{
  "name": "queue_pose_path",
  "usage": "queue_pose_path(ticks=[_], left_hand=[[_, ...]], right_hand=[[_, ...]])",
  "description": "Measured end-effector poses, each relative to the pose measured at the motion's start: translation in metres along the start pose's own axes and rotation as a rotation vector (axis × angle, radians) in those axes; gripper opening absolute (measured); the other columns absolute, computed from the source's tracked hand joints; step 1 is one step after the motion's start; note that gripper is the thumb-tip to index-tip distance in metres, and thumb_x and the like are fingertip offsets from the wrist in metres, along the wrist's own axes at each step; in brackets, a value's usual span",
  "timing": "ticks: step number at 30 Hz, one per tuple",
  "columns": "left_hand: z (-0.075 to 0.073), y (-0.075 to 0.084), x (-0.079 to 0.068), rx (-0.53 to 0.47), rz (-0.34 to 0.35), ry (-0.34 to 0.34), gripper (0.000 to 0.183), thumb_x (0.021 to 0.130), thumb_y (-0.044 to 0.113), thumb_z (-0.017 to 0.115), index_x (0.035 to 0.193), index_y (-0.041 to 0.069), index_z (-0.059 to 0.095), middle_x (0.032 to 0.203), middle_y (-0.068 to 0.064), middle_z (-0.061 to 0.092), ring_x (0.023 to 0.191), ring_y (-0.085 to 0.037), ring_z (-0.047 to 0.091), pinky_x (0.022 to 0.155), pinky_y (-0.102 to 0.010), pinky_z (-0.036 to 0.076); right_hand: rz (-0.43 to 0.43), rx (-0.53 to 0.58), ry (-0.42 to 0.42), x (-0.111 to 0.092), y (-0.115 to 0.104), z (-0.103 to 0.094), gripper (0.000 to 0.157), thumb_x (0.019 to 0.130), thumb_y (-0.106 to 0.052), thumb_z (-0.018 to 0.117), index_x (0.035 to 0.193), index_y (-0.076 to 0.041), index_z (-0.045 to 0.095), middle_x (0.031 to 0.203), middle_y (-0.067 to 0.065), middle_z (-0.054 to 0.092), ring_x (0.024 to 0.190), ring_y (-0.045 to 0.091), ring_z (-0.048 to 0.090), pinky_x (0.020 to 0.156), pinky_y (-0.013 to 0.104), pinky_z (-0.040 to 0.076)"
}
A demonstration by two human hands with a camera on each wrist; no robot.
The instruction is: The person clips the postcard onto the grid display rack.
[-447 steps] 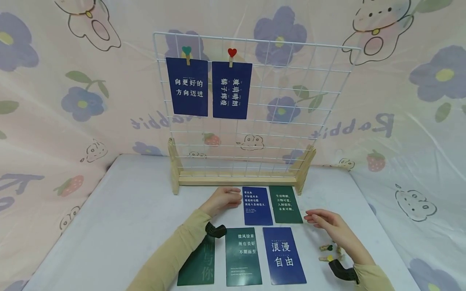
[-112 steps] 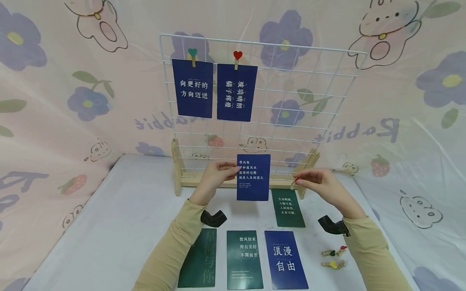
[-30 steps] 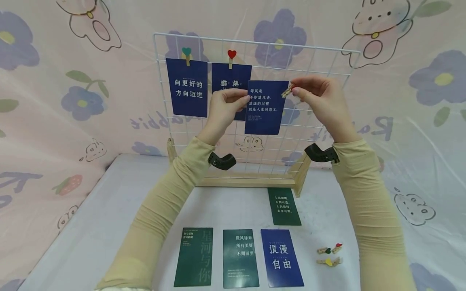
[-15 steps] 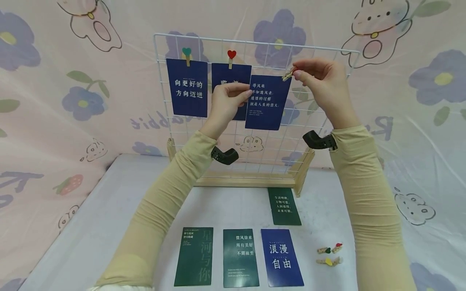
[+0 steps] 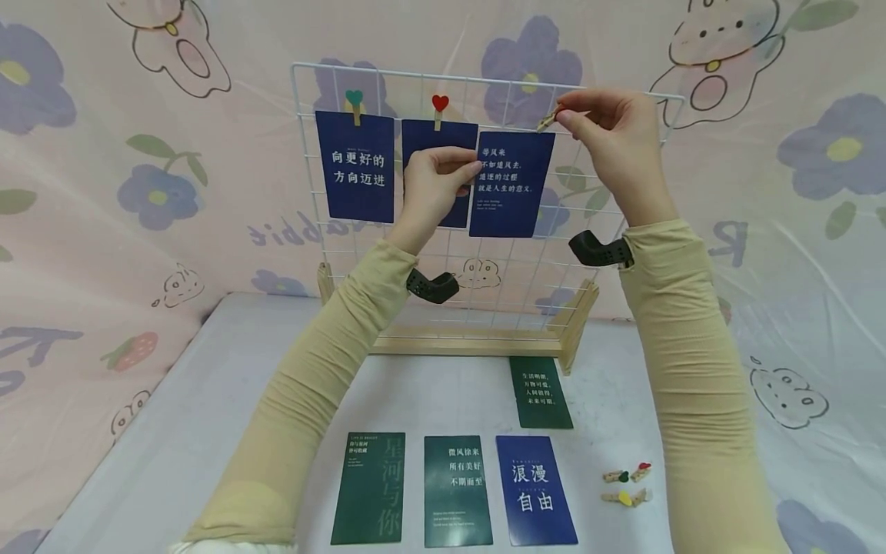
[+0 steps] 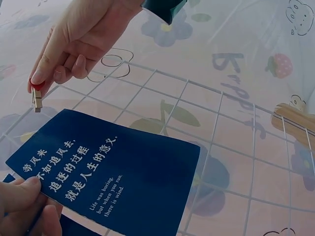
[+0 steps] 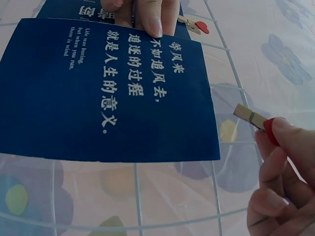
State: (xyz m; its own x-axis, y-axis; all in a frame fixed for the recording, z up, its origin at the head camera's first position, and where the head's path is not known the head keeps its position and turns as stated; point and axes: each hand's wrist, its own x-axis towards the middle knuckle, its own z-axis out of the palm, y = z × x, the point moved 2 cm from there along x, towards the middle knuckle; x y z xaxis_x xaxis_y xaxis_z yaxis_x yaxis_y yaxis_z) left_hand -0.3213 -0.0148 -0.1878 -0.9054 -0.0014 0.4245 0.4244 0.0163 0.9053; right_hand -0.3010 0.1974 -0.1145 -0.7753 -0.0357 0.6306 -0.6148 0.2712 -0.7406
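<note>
My left hand (image 5: 436, 188) pinches the left edge of a blue card (image 5: 512, 185) with white writing, holding it upright in front of the white wire grid (image 5: 595, 177). Between my right thumb and fingers sits a small wooden clothespin (image 7: 251, 117) with a red heart. That right hand (image 5: 619, 146) is at the card's upper right; the wrist views show the clothespin apart from the card. Two blue cards hang on the grid to the left, one under a green-heart clothespin (image 5: 354, 108), the other under a red-heart clothespin (image 5: 439, 111). My left hand partly covers the second hanging card (image 5: 415, 138).
The grid stands in a wooden base (image 5: 477, 344) on a white table (image 5: 208, 400). Before it lie a green card (image 5: 541, 394), two more green cards in front and a blue card (image 5: 536, 492). Several loose clothespins (image 5: 626, 485) lie at the right. A patterned cloth hangs behind.
The blue card was lifted off the table and raised to the grid's upper part. A red-heart clothespin was picked up. Over the last second both hands rose further, the card nearing its neighbours' height.
</note>
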Motion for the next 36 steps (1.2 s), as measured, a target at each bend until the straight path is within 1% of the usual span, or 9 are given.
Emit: queue_pose_path(ticks=[4,11,14,18,21,24,30,33,36], left_hand=[[0.002,0.001,0.0,-0.006,0.002,-0.002,0.021,0.087,0.008,0.07,0.107,0.001,0.071,0.095,-0.008,0.071,0.076,-0.02,0.063,0.064,-0.024,0.055],[0.005,0.001,0.003,0.005,0.018,0.019,0.02,0.086,0.007,0.07,0.106,0.001,0.072,0.095,-0.007,0.072,0.072,-0.02,0.061,0.061,-0.024,0.055],[0.006,0.002,0.002,0.019,0.029,0.032,0.02,0.086,0.006,0.07,0.105,0.001,0.072,0.094,-0.008,0.072,0.072,-0.021,0.062,0.061,-0.025,0.055],[0.008,0.002,0.0,0.045,0.038,0.05,0.02,0.086,0.007,0.071,0.105,0.001,0.072,0.093,-0.007,0.072,0.073,-0.022,0.063,0.062,-0.027,0.056],[0.009,0.003,0.0,0.064,0.042,0.061,0.019,0.086,0.008,0.071,0.104,0.002,0.072,0.093,-0.007,0.072,0.073,-0.022,0.063,0.062,-0.027,0.056],[0.008,0.002,0.0,0.076,0.044,0.069,0.019,0.085,0.008,0.072,0.104,0.002,0.073,0.092,-0.006,0.072,0.071,-0.021,0.063,0.061,-0.027,0.056],[0.008,0.001,0.001,0.074,0.047,0.078,0.019,0.085,0.007,0.072,0.103,0.002,0.073,0.09,-0.007,0.072,0.069,-0.021,0.062,0.06,-0.027,0.056],[0.009,0.002,0.001,0.076,0.05,0.078,0.019,0.085,0.008,0.072,0.104,0.002,0.073,0.091,-0.007,0.072,0.069,-0.021,0.063,0.059,-0.027,0.055],[0.009,0.003,0.001,0.081,0.05,0.081,0.019,0.085,0.008,0.072,0.104,0.002,0.073,0.091,-0.007,0.072,0.069,-0.021,0.063,0.059,-0.026,0.055]], right_hand=[[-0.008,-0.013,0.008,0.003,0.001,0.001,0.015,0.086,-0.004,0.071,0.1,0.001,0.073,0.091,0.003,0.07,0.072,0.013,0.058,0.068,0.023,0.04],[-0.017,-0.043,0.006,0.006,0.0,0.008,0.017,0.086,-0.004,0.071,0.101,0.004,0.072,0.09,0.003,0.07,0.065,0.01,0.054,0.061,0.023,0.035],[-0.026,-0.073,0.01,0.007,0.002,0.01,0.017,0.086,-0.005,0.071,0.1,0.004,0.072,0.089,0.001,0.07,0.063,0.01,0.052,0.057,0.023,0.032],[-0.04,-0.133,0.025,0.011,0.009,0.01,0.015,0.086,-0.007,0.072,0.099,0.0,0.074,0.089,0.0,0.07,0.062,0.012,0.051,0.053,0.023,0.031],[-0.051,-0.169,0.04,0.013,0.013,0.01,0.015,0.086,-0.01,0.073,0.098,-0.002,0.074,0.089,-0.002,0.07,0.064,0.014,0.052,0.054,0.023,0.032],[-0.067,-0.19,0.055,0.014,0.015,0.01,0.015,0.085,-0.01,0.073,0.098,-0.001,0.075,0.088,-0.002,0.07,0.063,0.012,0.052,0.054,0.023,0.033],[-0.088,-0.197,0.077,0.016,0.016,0.01,0.013,0.084,-0.009,0.074,0.094,0.0,0.075,0.08,-0.008,0.069,0.057,0.009,0.048,0.051,0.022,0.03],[-0.101,-0.213,0.083,0.016,0.014,0.011,0.012,0.084,-0.01,0.075,0.093,-0.001,0.076,0.076,-0.011,0.067,0.056,0.008,0.047,0.051,0.022,0.029],[-0.112,-0.241,0.085,0.016,0.013,0.013,0.01,0.084,-0.01,0.075,0.091,-0.002,0.077,0.074,-0.011,0.067,0.055,0.008,0.046,0.051,0.022,0.029]])
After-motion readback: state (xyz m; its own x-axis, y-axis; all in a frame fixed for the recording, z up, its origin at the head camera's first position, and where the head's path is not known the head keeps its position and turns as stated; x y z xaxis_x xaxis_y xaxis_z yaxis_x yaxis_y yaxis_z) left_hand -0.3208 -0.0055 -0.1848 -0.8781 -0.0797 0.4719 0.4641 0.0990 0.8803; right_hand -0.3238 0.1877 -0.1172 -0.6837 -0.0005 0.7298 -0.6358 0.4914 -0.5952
